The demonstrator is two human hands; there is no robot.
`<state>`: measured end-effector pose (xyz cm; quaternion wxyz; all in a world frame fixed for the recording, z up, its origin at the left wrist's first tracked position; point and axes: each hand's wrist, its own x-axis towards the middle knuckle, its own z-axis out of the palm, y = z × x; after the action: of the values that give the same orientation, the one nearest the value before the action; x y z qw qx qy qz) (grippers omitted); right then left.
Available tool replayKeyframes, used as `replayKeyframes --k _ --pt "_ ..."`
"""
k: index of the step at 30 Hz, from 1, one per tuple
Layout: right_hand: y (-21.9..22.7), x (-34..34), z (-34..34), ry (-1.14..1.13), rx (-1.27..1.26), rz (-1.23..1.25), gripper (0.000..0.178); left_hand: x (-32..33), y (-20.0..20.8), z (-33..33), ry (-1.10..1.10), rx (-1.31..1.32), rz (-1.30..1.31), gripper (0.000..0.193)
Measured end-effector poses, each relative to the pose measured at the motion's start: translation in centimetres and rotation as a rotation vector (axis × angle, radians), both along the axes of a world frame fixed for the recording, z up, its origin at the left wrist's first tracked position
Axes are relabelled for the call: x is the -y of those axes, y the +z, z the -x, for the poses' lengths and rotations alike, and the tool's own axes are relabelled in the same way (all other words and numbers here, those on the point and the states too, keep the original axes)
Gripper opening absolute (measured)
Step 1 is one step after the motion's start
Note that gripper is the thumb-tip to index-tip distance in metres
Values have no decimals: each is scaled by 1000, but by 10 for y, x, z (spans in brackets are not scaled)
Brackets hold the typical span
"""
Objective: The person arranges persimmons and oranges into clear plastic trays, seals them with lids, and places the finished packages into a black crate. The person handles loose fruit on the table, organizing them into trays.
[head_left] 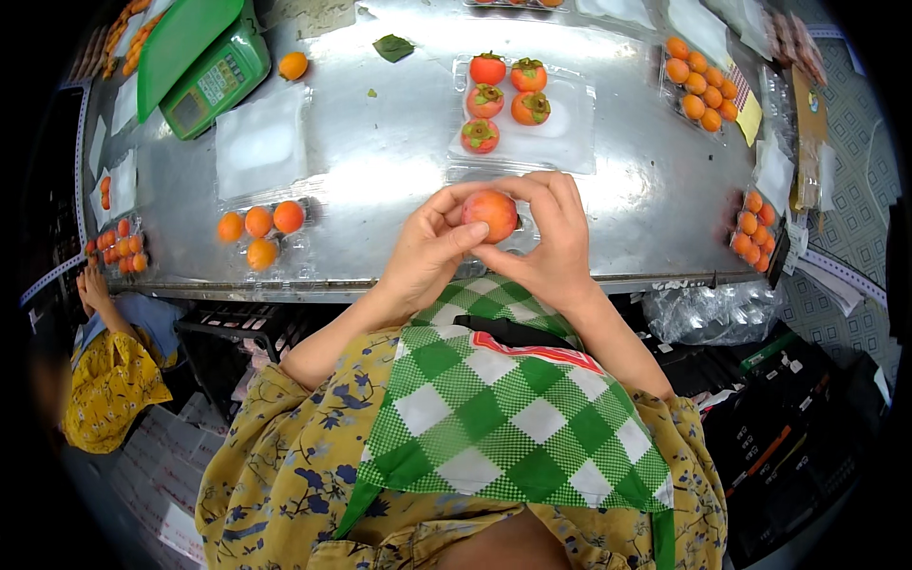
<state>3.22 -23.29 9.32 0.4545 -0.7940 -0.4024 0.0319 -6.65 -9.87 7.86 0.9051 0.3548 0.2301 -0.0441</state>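
Note:
An orange-red persimmon (490, 215) is held up above the table's near edge, between my two hands. My left hand (435, 237) grips it from the left, thumb pressed on the near face. From the right, my right hand (553, 228) curls its fingers round the fruit's side, where a bit of dark calyx shows. Just beyond my hands lies a clear plastic tray with a white pad (556, 142). Several persimmons (484, 102) with green calyxes stand in its left half.
A green scale (214, 90) stands at the far left, beside a lone orange fruit (294, 66). Packs of orange fruit (258, 222) sit left and right (701, 85). A leaf (393, 47) lies far off. At left, a co-worker's hand (93, 288) touches a fruit pack.

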Motion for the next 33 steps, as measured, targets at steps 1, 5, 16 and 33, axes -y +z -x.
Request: replayKeyframes --k 1,5,16,33 --pt "0 -2 0 -1 -41 -41 52 -1 0 1 9 12 82 50" --pt "-4 1 2 59 -68 -43 56 -2 2 5 -17 42 73 62" --pt "-14 4 2 35 166 55 58 1 -6 3 -26 -6 -229 47" --pt "-11 1 7 113 15 136 59 -91 -26 126 240 -308 -1174 56"
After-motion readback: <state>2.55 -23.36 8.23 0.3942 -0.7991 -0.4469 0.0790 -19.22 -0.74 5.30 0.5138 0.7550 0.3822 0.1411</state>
